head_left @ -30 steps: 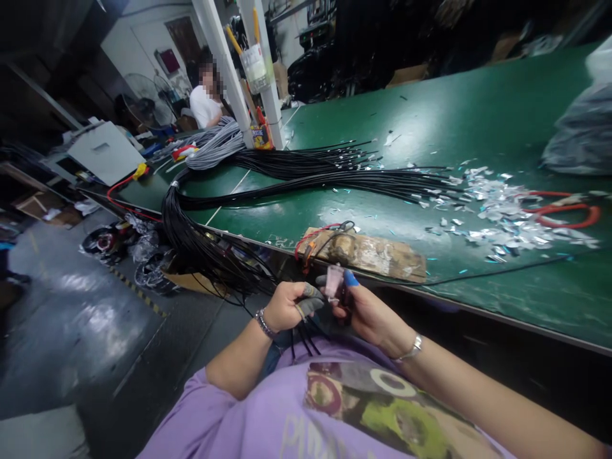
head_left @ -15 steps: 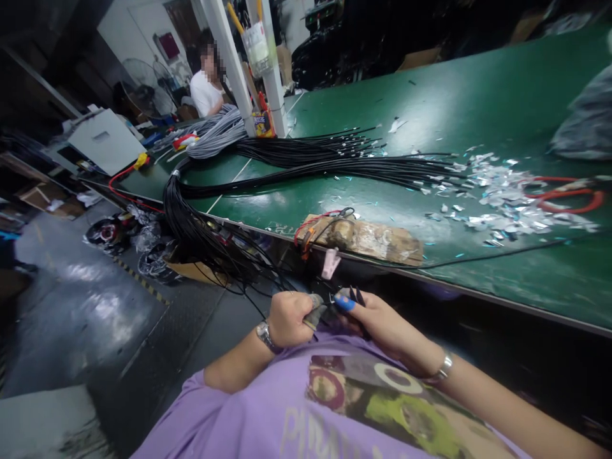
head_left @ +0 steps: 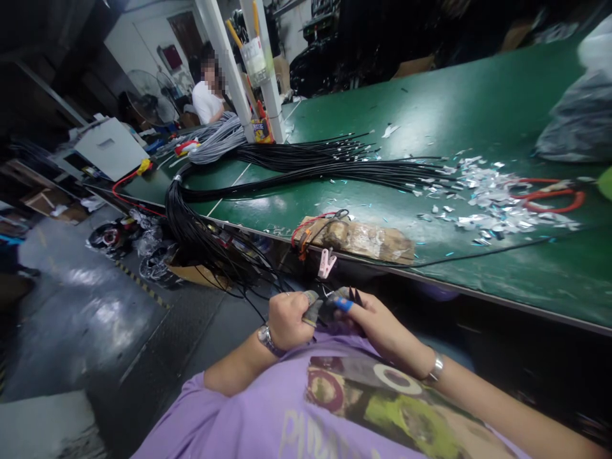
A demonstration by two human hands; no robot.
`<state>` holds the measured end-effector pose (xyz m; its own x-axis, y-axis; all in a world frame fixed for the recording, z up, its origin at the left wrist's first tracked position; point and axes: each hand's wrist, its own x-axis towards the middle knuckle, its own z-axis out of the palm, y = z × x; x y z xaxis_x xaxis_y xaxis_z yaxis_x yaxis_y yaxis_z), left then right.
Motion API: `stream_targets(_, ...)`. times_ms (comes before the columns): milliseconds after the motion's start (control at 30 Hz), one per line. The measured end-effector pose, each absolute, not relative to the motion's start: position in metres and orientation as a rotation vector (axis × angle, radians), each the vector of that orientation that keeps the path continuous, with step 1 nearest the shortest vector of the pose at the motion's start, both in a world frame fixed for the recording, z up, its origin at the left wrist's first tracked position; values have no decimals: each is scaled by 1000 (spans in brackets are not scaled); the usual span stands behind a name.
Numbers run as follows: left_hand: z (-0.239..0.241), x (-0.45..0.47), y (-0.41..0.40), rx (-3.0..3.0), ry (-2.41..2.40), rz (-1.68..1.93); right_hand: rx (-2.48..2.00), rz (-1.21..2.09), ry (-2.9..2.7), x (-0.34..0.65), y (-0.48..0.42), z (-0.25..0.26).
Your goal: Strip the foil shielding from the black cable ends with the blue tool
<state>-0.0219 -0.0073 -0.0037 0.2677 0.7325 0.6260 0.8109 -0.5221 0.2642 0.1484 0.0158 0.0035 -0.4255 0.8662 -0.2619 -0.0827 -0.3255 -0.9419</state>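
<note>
My left hand (head_left: 288,319) is closed in front of my body, a watch on its wrist. A thin black cable (head_left: 257,308) runs into it from the hanging bundle of black cables (head_left: 184,220). Close on its right, my right hand (head_left: 370,313) is pinched, with blue wrap on one finger and dark finger covers. Thin white wires (head_left: 327,292) stick up at its fingertips; the fingers hide the rest. Greyish finger covers also show on my left hand. Just above both hands, a pink clothes peg (head_left: 327,263) hangs at the bench edge.
The green bench (head_left: 459,127) carries black cables (head_left: 306,172), foil scraps (head_left: 497,201) and orange-handled scissors (head_left: 549,194). A worn wooden block (head_left: 368,241) lies at its edge. Behind the posts, a co-worker (head_left: 206,101) sits near grey cables (head_left: 220,137).
The view has shifted slightly. My hands stay close together, and the white wires show more clearly between them. The clothes peg now appears turned, its two legs showing.
</note>
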Motion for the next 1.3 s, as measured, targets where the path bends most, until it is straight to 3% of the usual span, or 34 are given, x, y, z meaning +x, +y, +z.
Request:
stream_targets(200, -7, -20, -8, -2508, -1509, -1126, -1083, 1794, -1217, 147, 17, 6)
stream_targets(367, -4, -18, -6, -2562, -2145, -1558, -857, 1877, -1660, 144, 15, 8)
stream_targets(533, -3, -19, -5, -2532, -2602, -1874, -970, 1486, -1770, 155, 21, 4)
stream_targets(667, -6, -21, -8, -2493, -2318, -1822, -969, 1384, -1845, 161, 21, 1)
stream_targets(867, -13, -25, -10, -2353, -1586, -1334, -945, 1550, -1786, 154, 15, 9)
stream_targets(1300, -7, -22, -7, -2256, -1446, -1109, -996, 1678, -1589, 150, 16, 6)
